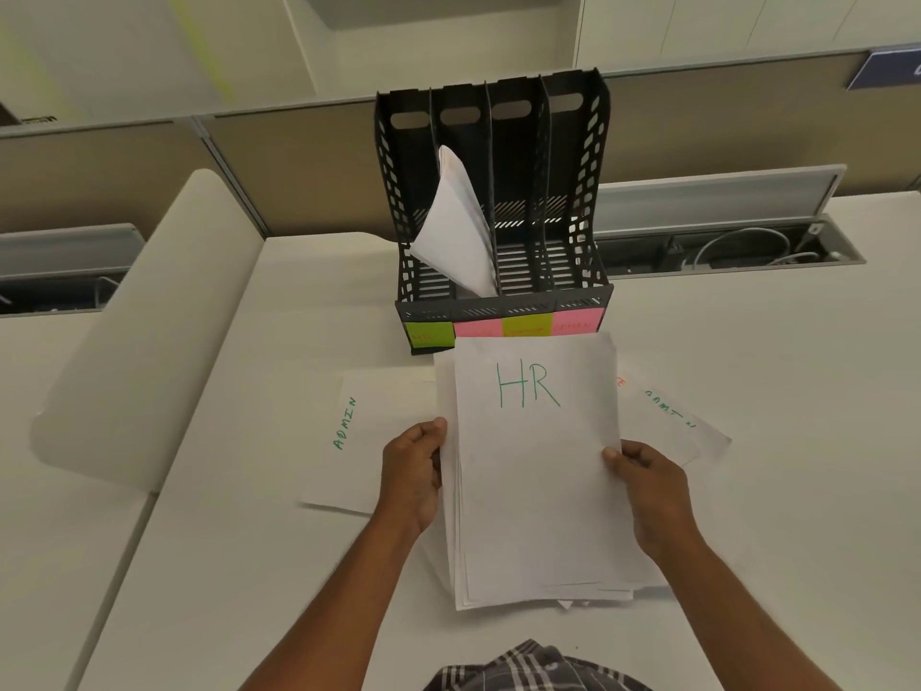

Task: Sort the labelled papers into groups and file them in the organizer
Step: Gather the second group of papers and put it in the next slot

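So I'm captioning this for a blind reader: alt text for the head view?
Both hands, left and right, hold a paper stack topped "HR" before a black organizer with one filed bundle. "ADMIN" sheets lie on the desk.

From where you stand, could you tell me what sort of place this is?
Most likely an office workstation: a white desk backed by a cubicle partition, a cable trough with wires, and a black file organizer with sticky-note labels.
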